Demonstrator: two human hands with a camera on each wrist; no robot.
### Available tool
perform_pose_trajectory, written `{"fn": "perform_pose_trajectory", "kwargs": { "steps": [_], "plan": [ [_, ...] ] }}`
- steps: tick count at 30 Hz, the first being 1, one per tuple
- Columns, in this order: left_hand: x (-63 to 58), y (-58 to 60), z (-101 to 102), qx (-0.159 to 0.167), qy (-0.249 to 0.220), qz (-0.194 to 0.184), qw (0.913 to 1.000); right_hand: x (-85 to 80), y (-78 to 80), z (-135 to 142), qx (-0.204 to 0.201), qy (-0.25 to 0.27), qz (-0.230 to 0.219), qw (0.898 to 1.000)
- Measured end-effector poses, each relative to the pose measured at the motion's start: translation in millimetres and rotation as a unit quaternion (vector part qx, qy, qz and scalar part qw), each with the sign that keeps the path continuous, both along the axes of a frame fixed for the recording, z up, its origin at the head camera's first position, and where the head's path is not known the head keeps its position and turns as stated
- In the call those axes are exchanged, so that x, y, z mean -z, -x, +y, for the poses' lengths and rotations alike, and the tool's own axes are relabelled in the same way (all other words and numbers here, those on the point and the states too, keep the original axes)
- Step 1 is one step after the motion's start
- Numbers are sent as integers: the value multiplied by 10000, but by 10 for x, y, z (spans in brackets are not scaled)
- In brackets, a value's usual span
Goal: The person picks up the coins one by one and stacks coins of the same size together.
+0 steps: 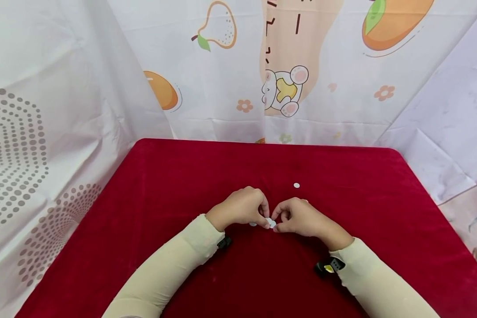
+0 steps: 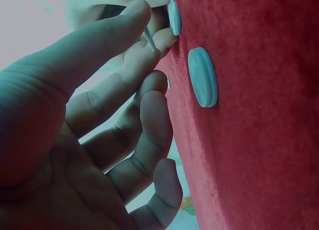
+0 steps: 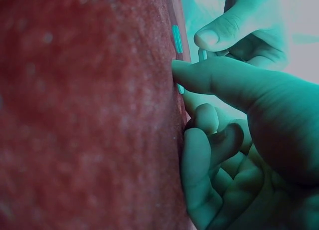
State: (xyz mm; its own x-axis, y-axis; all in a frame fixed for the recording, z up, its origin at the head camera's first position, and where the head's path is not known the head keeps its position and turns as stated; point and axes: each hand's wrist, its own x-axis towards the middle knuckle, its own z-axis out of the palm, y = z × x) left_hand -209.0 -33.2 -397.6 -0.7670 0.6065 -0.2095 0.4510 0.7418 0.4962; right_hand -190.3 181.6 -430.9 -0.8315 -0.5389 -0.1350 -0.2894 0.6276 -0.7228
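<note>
My left hand (image 1: 244,206) pinches a thin white disc (image 2: 150,39) between thumb and index finger, tilted just above the cloth. Facing it, my right hand (image 1: 302,216) has its thumb and index finger about another white disc (image 2: 174,18) at the cloth; the right wrist view shows that disc (image 3: 180,89) partly hidden behind the thumb. Below the left fingers lie two discs stacked flat (image 2: 203,78), and they peek out beside the left hand as a pale disc edge (image 1: 252,224) in the head view. The other fingers of both hands are loosely curled.
One more white disc (image 1: 296,185) lies on the red cloth (image 1: 206,168) beyond the right hand. The cloth covers the whole table. Behind it hangs a white curtain (image 1: 222,88) with fruit prints, and pale sheets (image 1: 75,53) stand at the sides.
</note>
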Motion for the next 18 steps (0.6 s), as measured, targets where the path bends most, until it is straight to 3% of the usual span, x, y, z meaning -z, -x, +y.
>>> {"fn": "perform_pose_trajectory", "kwargs": {
  "steps": [18],
  "plan": [
    [59,-7,41,41,111,24,9999,6,3,5,5,-42,7,10000]
  ]
}}
